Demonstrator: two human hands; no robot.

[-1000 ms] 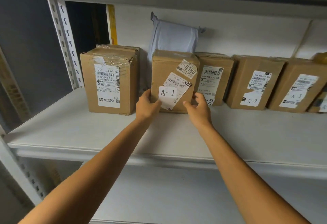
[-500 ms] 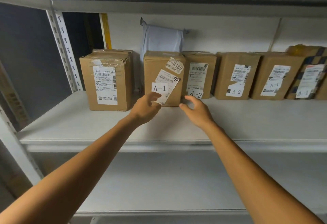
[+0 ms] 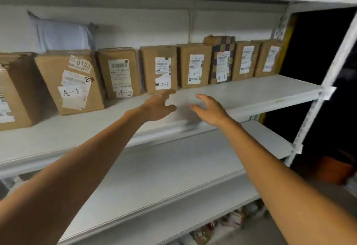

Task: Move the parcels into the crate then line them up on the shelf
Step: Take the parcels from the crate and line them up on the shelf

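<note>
Now: left hand (image 3: 160, 107) has its grip released, fingers spread, nothing in it. Its fingertips reach the lower edge of the second A-2 parcel (image 3: 160, 67); touching or just short, cannot tell. Right hand (image 3: 209, 109) is just beside it, grip also released, fingers loosely apart, over the bare front strip of the shelf (image 3: 251, 90). Both forearms stretch in from below.

Parcels stand upright in one row along the back of the shelf:
- large box (image 3: 13, 94), cut by the left edge
- A-1 box (image 3: 71, 82), marked 0180
- first A-2 parcel (image 3: 120, 72)
- second A-2 parcel, neighbours close on both sides
- A-1 parcel (image 3: 196, 65)
- checkered parcel (image 3: 222, 59)
- brown parcel (image 3: 245, 59)
- end parcel (image 3: 269, 57)

Grey mailer bag (image 3: 63, 36) stands behind the A-1 box, by the wall. Lower shelf (image 3: 173, 167) sits beneath. White upright post (image 3: 328, 70) is at right, with darkness beyond.
</note>
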